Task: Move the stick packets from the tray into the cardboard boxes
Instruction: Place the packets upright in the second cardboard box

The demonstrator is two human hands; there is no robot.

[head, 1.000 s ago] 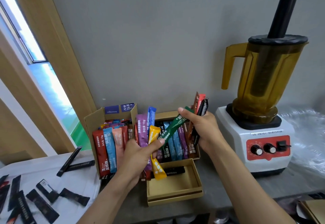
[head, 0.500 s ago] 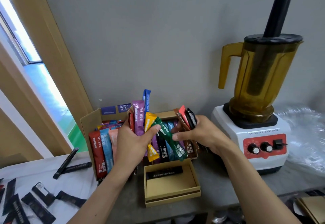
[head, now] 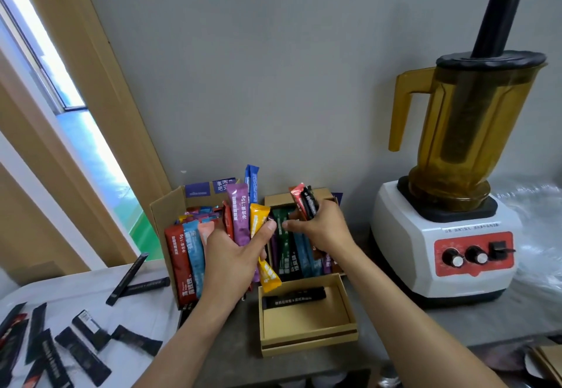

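The green packet (head: 282,237) has passed from between the hands into the filled box (head: 278,200) behind the shallow box (head: 307,346). Above there, the left hand (head: 231,263) grips a fan of packets (head: 240,217); the right hand (head: 322,232) clasps red and black sticks (head: 305,203). Best fed singly, laid lengthwise.

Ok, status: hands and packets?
Left hand grips coloured packets. Right hand grips red and black packets at back box. Front box: one black packet. Nothing blocking.

The left hand (head: 231,263) grips a fan of coloured packets (head: 239,220); the right hand (head: 322,232) holds red and black packets (head: 305,203) over the far box (head: 275,200). One black packet (head: 296,295) lies in the near box (head: 307,316).
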